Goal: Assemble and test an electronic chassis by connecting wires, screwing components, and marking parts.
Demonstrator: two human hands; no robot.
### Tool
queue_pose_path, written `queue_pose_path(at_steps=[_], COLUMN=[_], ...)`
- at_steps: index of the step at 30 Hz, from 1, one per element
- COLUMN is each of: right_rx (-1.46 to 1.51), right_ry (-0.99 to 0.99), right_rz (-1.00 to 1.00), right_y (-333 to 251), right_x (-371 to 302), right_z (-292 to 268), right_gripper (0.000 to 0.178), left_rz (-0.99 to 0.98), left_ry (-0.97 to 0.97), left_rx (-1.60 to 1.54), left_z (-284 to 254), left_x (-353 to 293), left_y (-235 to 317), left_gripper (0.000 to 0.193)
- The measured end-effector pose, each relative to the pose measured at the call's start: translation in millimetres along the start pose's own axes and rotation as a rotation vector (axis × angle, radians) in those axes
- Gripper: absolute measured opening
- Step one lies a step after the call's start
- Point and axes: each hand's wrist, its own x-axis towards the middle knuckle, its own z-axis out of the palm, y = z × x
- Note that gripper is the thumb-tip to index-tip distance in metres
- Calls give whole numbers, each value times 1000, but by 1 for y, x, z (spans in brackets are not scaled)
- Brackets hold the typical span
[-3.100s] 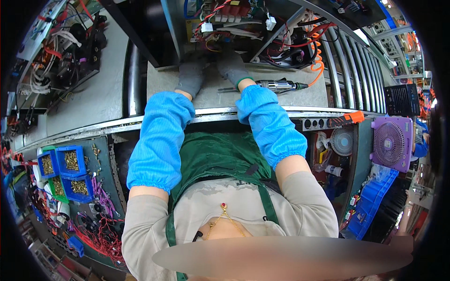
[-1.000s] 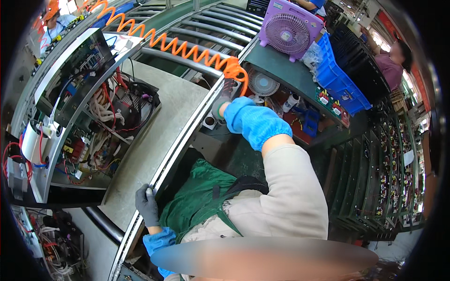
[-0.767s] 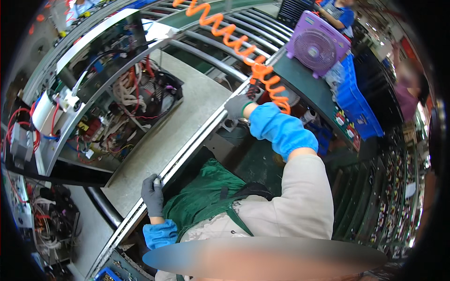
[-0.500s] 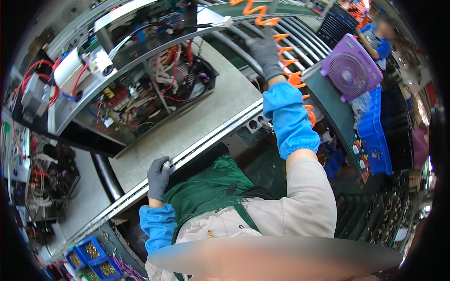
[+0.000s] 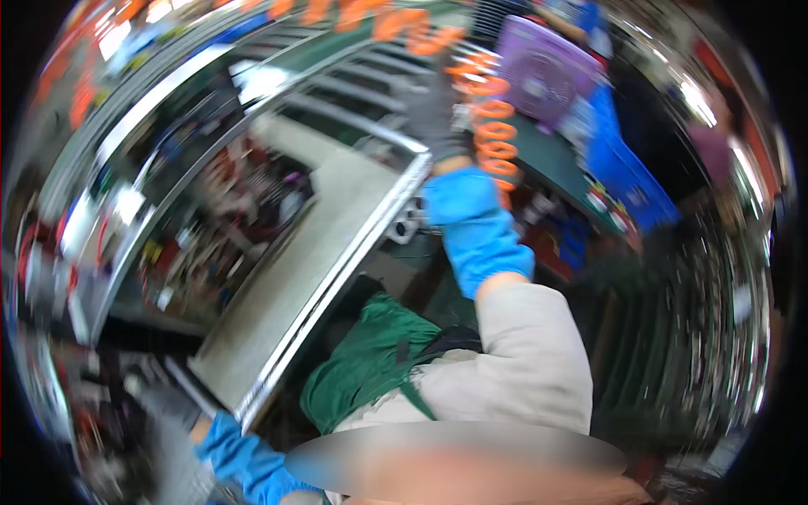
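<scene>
My right hand [image 5: 427, 109], in a grey glove and blue sleeve cover, reaches up to the rollers at the far end of the bench. An orange coiled hose [image 5: 495, 126] hangs right beside it; blur hides whether the fingers grip anything. My left hand [image 5: 168, 406], also grey-gloved, stretches out at the lower left, past the metal edge rail [image 5: 316, 295]. Its fingers are smeared, close to a dark roller bar [image 5: 192, 387]. Between the hands stands an open metal appliance housing [image 5: 168, 202] with wires and electrical parts [image 5: 215, 231] inside.
A roller conveyor [image 5: 353, 93] runs along the back. At the right are a purple box fan [image 5: 547, 71] and a blue bin [image 5: 623, 160]. Dark racks [image 5: 673, 337] fill the lower right. Part of another person [image 5: 581, 17] shows at the top right.
My view has turned and blurred. My left hand has left the edge rail and moved out to the lower left. My right hand stays by the orange hose, nearer the rail's far corner.
</scene>
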Motion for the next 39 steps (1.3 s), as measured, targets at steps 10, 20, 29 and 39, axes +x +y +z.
queue_pose_path(at_steps=[10, 20, 29, 39], right_rx=[105, 293, 638, 1157], right_ry=[5, 37, -419, -743], right_rz=[-70, 104, 359, 530], right_y=[-40, -67, -121, -80], right_x=[49, 54, -49, -101], right_z=[-71, -62, 79, 165], right_gripper=[85, 72, 40, 31], left_rz=[746, 1330, 1480, 1130], left_ry=[-728, -381, -120, -121], left_rx=[500, 906, 972, 833], left_z=[111, 77, 101, 92], left_x=[187, 156, 24, 31], left_y=[-163, -101, -10, -37], left_gripper=[57, 65, 77, 60])
